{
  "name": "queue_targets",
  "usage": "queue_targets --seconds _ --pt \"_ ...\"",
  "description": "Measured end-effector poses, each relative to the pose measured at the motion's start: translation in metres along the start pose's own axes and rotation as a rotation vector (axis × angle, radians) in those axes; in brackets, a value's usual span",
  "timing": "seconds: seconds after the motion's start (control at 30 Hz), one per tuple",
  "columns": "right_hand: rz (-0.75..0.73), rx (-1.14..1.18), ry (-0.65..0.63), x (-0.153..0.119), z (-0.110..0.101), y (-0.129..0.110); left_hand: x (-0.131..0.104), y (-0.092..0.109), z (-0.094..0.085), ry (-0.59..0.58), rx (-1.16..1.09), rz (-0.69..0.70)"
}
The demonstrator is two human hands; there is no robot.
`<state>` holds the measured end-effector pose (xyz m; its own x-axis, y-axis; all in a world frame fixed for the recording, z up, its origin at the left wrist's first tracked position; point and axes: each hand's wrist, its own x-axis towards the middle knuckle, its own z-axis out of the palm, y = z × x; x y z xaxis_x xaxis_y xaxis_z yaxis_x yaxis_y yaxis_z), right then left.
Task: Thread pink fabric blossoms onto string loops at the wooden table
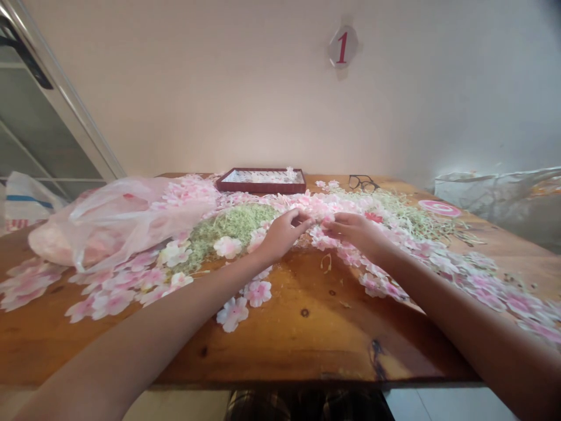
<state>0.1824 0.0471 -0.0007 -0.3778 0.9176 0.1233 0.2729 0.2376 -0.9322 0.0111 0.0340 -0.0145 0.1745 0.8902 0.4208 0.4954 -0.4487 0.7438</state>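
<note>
Over the heap of pink artificial flowers at mid table, my left hand (287,231) and my right hand (356,233) almost meet at the fingertips. Both are closed in a pinch around a pale pink artificial flower (323,211); its lower part is hidden by the fingers and blends with the flowers behind. A small red flower (373,217) lies just past my right hand. Left of my left hand is a pile of small pale green pieces (236,229). Thin green stems (407,215) are heaped to the right.
A dark-rimmed tray (261,187) with a few white flowers stands at the back. Left is a translucent plastic bag (109,219) of pink flowers. Eyeglasses (363,183) and a pink round label (439,208) lie right. Loose flowers (233,314) spread across the wooden table (280,356).
</note>
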Motion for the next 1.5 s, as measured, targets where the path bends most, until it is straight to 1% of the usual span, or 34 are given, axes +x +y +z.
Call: queue_targets --seconds 0.03,0.1,0.17,0.23,0.3,0.33,0.37,0.43,0.5,0.6,0.67,0.73,0.8,0.93,1.17,1.4,1.5 --pt "-0.002 -0.010 0.021 0.001 -0.002 0.001 0.000 0.000 0.000 -0.043 0.006 0.021" --pt "-0.022 -0.028 0.042 0.003 -0.005 0.003 0.000 0.002 0.000 -0.197 0.026 0.115" --pt "-0.040 -0.033 0.045 0.004 -0.007 0.004 -0.002 0.005 0.001 -0.386 0.055 0.261" --pt "-0.059 -0.051 0.043 0.004 -0.008 0.005 -0.004 0.007 0.004 -0.536 0.090 0.415" --pt "-0.083 -0.071 0.040 0.005 -0.008 0.007 -0.005 0.007 0.008 -0.620 0.128 0.500" --pt "-0.092 -0.074 0.035 0.005 -0.008 0.008 -0.006 0.007 0.009 -0.635 0.141 0.501" --pt "-0.095 -0.073 0.030 0.005 -0.008 0.009 -0.006 0.006 0.010 -0.636 0.145 0.478" --pt "-0.091 -0.074 0.030 0.006 -0.009 0.009 -0.005 0.004 0.010 -0.591 0.117 0.369" --pt "-0.090 -0.054 0.031 0.006 -0.009 0.008 -0.003 0.002 0.007 -0.496 0.061 0.225" --pt "-0.092 0.011 0.052 0.005 -0.010 0.004 0.001 -0.002 0.000 -0.312 0.010 0.040" --pt "-0.100 0.018 0.062 0.005 -0.011 0.004 0.004 -0.005 -0.003 -0.208 -0.021 -0.039" --pt "-0.116 -0.026 0.064 0.006 -0.012 0.005 0.006 -0.007 -0.004 -0.140 -0.074 -0.085" --pt "-0.125 -0.087 0.072 0.007 -0.012 0.006 0.007 -0.008 -0.005 -0.099 -0.131 -0.104" --pt "-0.141 -0.196 0.109 0.005 -0.009 0.005 0.006 -0.007 -0.004 -0.061 -0.194 -0.118" --pt "-0.112 -0.274 0.169 -0.001 -0.002 -0.005 0.004 -0.003 -0.002 -0.065 -0.192 -0.141" --pt "-0.170 -0.290 0.129 -0.001 -0.002 -0.005 0.004 0.000 -0.003 -0.075 -0.119 -0.095" --pt "-0.166 -0.295 0.106 0.000 -0.004 -0.004 0.003 0.003 -0.004 -0.084 -0.100 -0.083"
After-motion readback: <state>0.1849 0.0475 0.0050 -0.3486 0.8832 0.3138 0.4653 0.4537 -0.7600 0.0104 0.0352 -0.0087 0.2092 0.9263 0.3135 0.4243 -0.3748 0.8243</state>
